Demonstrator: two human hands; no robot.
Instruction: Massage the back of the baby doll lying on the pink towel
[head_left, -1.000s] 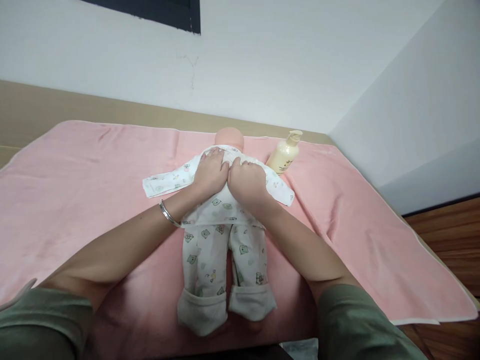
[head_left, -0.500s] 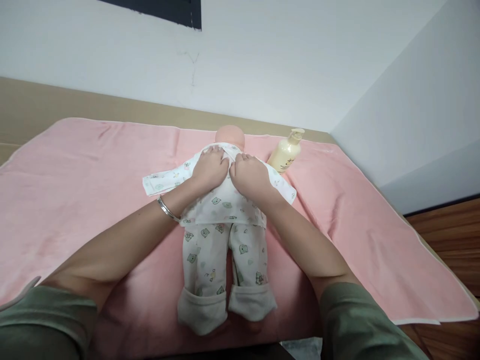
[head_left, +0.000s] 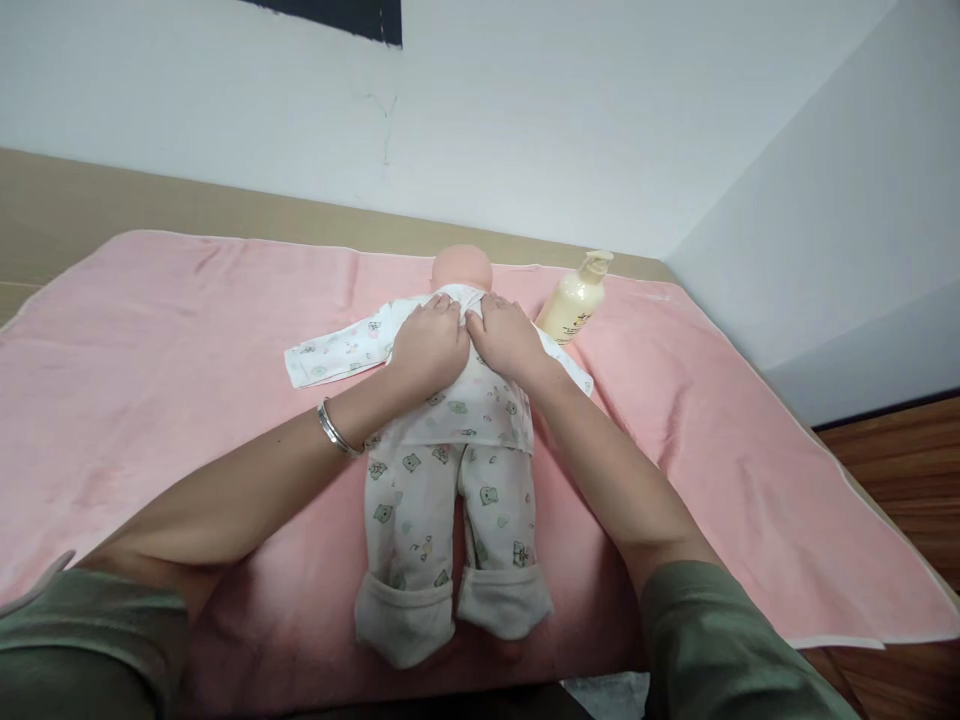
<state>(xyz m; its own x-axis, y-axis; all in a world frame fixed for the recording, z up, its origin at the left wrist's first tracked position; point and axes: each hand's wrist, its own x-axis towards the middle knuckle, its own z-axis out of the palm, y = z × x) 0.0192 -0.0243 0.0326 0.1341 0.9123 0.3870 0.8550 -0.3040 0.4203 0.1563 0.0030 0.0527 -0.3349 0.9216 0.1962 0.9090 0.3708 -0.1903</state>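
A baby doll (head_left: 463, 267) lies on a pink blanket (head_left: 225, 310) with its head away from me. It wears a white printed shirt (head_left: 466, 420) and matching trousers (head_left: 411, 515) with turned-up cuffs. My left hand (head_left: 433, 347) rests on the upper left of the shirt, fingers laid out towards the neck, holding nothing. Beside it, my right hand (head_left: 506, 338) lies the same way on the upper right, its thumb close to the left hand. The shirt's upper middle is partly hidden under both hands. Which way the doll faces I cannot tell.
A pale yellow pump bottle (head_left: 576, 300) stands on the blanket close to the doll's right-hand sleeve. Behind the blanket runs a tan table edge (head_left: 300, 215) against a white wall (head_left: 525, 120). Wooden boards (head_left: 900, 480) show at the far right.
Both hands have shifted slightly on the shirt, the left one a little to the right. My right hand's curled fingers have flattened out towards the neck. The doll and bottle stay in place.
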